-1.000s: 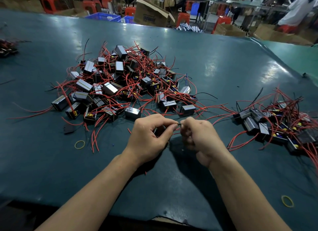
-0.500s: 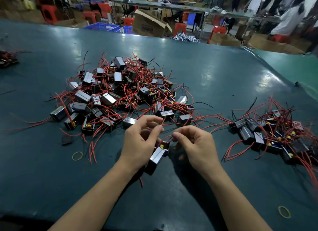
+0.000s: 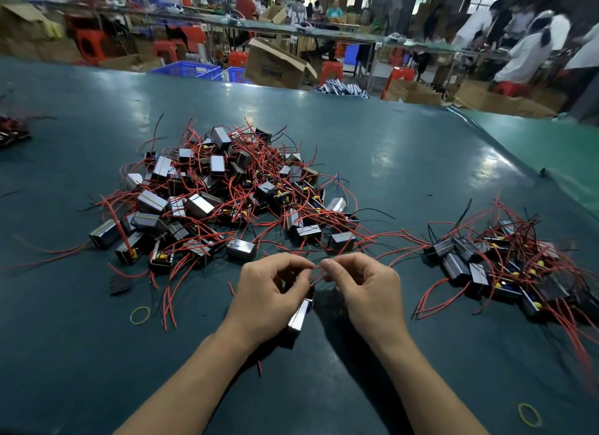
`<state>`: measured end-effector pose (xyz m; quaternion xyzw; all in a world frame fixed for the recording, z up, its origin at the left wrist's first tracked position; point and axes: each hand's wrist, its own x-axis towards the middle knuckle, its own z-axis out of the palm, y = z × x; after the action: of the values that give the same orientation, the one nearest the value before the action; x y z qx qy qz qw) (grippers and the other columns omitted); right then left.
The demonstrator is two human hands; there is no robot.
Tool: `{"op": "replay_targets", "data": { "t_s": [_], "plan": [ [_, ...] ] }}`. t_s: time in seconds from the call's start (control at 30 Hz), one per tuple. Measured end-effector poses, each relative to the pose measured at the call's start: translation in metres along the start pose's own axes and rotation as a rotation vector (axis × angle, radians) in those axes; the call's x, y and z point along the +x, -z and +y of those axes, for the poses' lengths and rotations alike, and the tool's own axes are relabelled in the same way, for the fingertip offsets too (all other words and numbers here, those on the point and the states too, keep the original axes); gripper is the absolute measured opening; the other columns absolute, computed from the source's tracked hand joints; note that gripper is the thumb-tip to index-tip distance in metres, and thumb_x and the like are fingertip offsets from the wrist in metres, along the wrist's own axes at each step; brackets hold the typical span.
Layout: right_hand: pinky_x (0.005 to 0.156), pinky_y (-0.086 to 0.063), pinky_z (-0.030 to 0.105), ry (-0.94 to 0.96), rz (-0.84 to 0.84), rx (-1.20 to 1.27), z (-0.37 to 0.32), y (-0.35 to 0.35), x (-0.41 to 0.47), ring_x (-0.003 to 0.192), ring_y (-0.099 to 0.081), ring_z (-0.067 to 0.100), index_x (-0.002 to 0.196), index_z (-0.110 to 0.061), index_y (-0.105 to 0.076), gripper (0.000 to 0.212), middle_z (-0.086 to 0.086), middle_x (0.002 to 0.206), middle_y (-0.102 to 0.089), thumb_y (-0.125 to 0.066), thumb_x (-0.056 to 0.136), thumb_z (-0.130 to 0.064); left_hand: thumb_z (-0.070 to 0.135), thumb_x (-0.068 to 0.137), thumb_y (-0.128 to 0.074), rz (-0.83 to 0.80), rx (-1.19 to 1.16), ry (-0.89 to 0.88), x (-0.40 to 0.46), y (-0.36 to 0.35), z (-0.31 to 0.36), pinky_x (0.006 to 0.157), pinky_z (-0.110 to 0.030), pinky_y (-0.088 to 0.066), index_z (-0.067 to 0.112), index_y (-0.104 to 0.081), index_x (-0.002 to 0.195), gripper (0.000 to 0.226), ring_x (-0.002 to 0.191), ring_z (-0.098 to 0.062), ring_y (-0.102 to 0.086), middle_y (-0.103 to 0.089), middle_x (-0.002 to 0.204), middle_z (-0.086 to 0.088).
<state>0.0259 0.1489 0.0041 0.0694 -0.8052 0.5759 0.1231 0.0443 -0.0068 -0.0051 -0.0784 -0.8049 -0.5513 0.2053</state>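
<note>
Two hands: left hand and right hand, fingertips meeting, pinch a red wire.
Silver block: just under the left palm.
Big pile: eleven o'clock.

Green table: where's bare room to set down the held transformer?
Bare table near-left below the rubber band; near-right beside the second rubber band; far side beyond the big pile. Crowded: big pile, right pile, red leads between them. Transformer hangs under left hand.

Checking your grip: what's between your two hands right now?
Head view: a red wire spans the gap, pinched by left hand and right hand; a silver unit shows below.
</note>
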Motion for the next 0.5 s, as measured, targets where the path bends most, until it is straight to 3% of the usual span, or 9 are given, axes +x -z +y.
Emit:
{"op": "replay_targets", "data": {
  "t_s": [0.1,0.23,0.37,0.47,0.5],
  "plan": [
    [0.058,-0.052,0.031,0.01,0.028,-0.001,0.0014,-0.0004,-0.001,0.057,-0.062,0.012,0.073,-0.021,-0.072,0.011,-0.006,0.065,-0.069,-0.078,0.081,-0.026,0.007,0.083,-0.072,0.022,0.0,0.007,-0.0001,0.0009,0.0001,0.056,-0.013,-0.044,0.021,-0.076,0.084,0.015,0.057,-0.004,-0.06,-0.068,0.07,0.014],
    [0.062,-0.052,0.024,0.069,-0.011,-0.023,0.0027,0.0009,-0.0012,0.06,-0.062,0.006,0.08,-0.019,-0.072,0.008,-0.006,0.069,-0.071,-0.071,0.088,-0.016,0.005,0.082,-0.073,0.053,0.014,0.01,0.0004,0.0,0.0003,0.056,-0.014,-0.047,0.021,-0.076,0.083,0.016,0.058,-0.006,-0.061,-0.07,0.072,0.014],
    [0.056,-0.044,0.02,0.107,0.015,-0.092,0.0025,-0.0001,-0.0022,0.054,-0.053,0.006,0.073,-0.017,-0.065,0.017,-0.003,0.061,-0.061,-0.066,0.089,-0.011,0.004,0.081,-0.074,0.035,0.043,-0.038,0.0002,-0.0009,0.0005,0.056,-0.019,-0.049,0.019,-0.077,0.082,0.016,0.058,-0.009,-0.062,-0.07,0.071,0.011],
    [0.047,-0.04,0.031,-0.01,-0.054,0.002,0.0012,-0.0004,-0.0014,0.048,-0.046,0.014,0.072,-0.016,-0.058,0.022,0.007,0.057,-0.055,-0.06,0.094,-0.014,0.004,0.082,-0.074,0.027,0.078,-0.08,-0.0005,0.0003,-0.0001,0.057,-0.026,-0.051,0.017,-0.077,0.084,0.013,0.06,-0.013,-0.063,-0.071,0.073,0.009],
    [0.043,-0.037,0.028,-0.081,-0.085,0.093,0.0002,-0.0001,-0.0007,0.045,-0.044,0.014,0.072,-0.015,-0.057,0.023,0.008,0.055,-0.055,-0.058,0.096,-0.014,0.004,0.082,-0.074,0.028,0.084,-0.092,-0.0001,0.0008,-0.0002,0.057,-0.024,-0.051,0.016,-0.077,0.085,0.013,0.061,-0.013,-0.063,-0.071,0.074,0.009]
  ]
}}
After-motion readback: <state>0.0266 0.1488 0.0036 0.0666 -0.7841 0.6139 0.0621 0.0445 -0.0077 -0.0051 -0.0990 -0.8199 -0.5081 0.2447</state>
